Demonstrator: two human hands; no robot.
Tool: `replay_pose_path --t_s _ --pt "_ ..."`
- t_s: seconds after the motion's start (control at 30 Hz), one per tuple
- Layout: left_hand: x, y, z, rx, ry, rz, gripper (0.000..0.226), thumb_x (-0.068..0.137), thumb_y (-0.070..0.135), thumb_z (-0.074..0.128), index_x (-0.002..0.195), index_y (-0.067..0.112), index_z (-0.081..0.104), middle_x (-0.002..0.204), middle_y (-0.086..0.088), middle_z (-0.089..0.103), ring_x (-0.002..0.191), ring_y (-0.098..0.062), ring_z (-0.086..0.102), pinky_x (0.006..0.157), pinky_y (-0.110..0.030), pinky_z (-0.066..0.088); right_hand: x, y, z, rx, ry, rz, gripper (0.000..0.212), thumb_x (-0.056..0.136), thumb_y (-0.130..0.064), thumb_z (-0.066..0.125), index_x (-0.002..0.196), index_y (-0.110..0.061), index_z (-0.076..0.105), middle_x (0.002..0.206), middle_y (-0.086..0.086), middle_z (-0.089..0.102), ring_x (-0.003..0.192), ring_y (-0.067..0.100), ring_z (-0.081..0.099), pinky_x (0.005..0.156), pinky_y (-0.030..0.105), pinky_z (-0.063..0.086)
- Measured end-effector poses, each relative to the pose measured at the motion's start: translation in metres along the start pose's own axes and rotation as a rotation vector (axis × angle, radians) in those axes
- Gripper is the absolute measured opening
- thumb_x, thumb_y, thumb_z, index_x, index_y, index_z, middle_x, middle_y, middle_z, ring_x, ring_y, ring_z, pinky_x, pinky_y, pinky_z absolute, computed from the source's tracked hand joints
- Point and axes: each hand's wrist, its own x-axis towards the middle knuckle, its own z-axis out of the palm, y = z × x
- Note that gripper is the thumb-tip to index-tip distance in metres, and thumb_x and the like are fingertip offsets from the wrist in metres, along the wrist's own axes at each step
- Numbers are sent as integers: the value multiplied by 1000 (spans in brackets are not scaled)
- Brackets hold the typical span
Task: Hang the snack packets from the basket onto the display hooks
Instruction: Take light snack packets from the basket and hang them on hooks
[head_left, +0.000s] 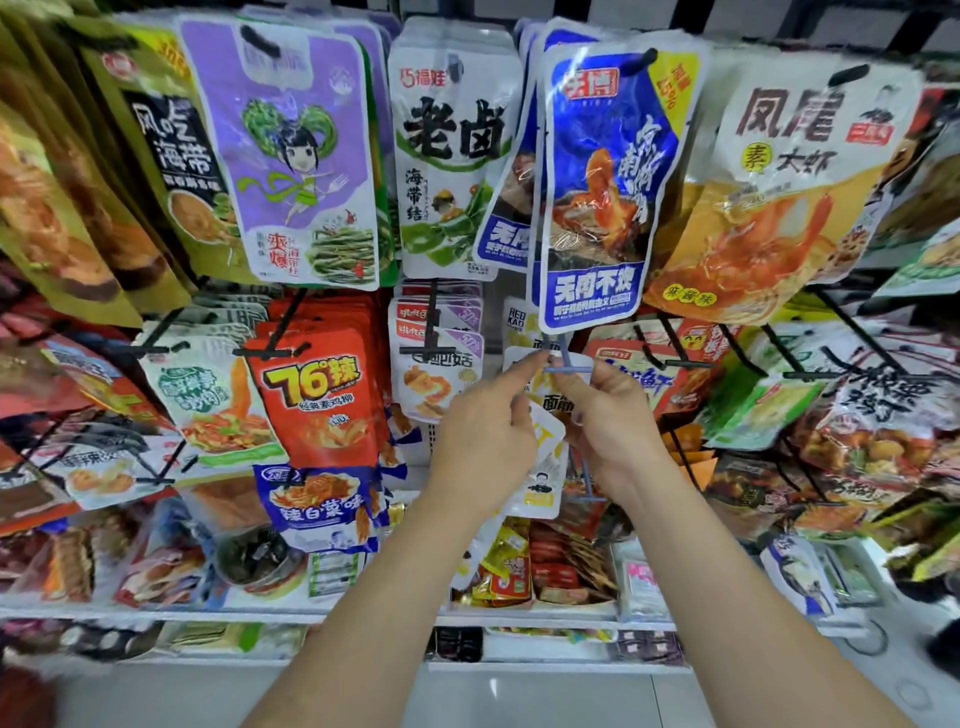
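Observation:
A white and yellow snack packet is held up in front of the display rack at centre. My left hand pinches its left edge, with the index finger stretched up toward the packet's top. My right hand grips its right side. The packet's top edge sits at the tip of a blue-grey display hook. Whether the hook passes through the packet's hole is hidden by my fingers. The basket is not in view.
Hooks all around carry hanging packets: a blue one right above my hands, a red one to the left, a white and green one above left. A white shelf of loose snacks runs below. Black hook ends stick out toward me.

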Motion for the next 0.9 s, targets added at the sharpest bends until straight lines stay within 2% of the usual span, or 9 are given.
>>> replay_pose_path --t_s 0.07,0.13,0.2,0.33,0.5,0.6,0.7,0.8,0.9 --pt "3 -2 0 78 -21 9 51 99 13 41 141 42 40 80 -2 57 54 -17 44 53 -33 42 1 -4 -1 11 -39 40 26 101 -9 48 85 -17 67 58 -10 65 57 11 61 69 38 49" --pt "5 -3 0 113 -43 2 51 99 14 40 143 40 37 89 -7 61 66 -27 54 56 -32 41 3 -7 0 22 -77 67 27 102 -8 44 86 -15 65 67 -9 70 67 5 67 72 30 56" --pt "7 -2 1 136 -59 -8 52 99 14 40 145 39 35 106 -9 65 76 -31 58 62 -34 48 6 -9 2 17 -53 68 23 101 -9 49 88 -16 67 85 -4 72 79 7 69 78 32 59" --pt "15 2 -1 102 -56 -16 53 99 13 41 145 38 35 114 -12 66 67 -29 56 63 -37 53 2 -9 2 -41 62 51 12 98 -15 55 90 -19 62 82 -2 65 82 23 65 86 50 55" --pt "21 7 -2 91 -57 -9 52 99 13 43 146 34 34 126 -11 62 81 -36 62 70 -43 55 -15 2 -13 -306 247 -99 6 94 -13 57 93 -15 63 91 9 67 87 25 65 77 45 58" --pt "26 7 -3 95 -62 -23 55 98 10 44 147 34 34 130 -11 58 94 -32 62 80 -40 54 -12 -2 -8 -191 80 -22 19 98 -7 50 95 -12 67 96 9 70 84 13 64 69 29 56" --pt "28 6 -4 153 -96 -62 61 95 3 45 146 35 34 130 -9 59 111 -28 57 86 -32 48 3 -4 -2 -97 -29 64 26 99 -8 47 104 -23 68 101 -1 71 96 11 64 81 33 51" --pt "24 -1 -8 123 -28 -65 51 95 2 46 139 28 48 127 -8 61 107 -27 59 84 -34 50 17 -1 1 -35 -56 98 32 100 -11 49 122 -30 63 104 -10 72 98 9 67 75 28 50" --pt "14 -9 -13 7 35 -114 35 98 6 46 126 20 61 128 -4 61 111 -22 59 88 -34 51 26 1 1 8 -52 119 45 99 -9 50 137 -32 51 118 -11 68 105 14 66 75 33 49"
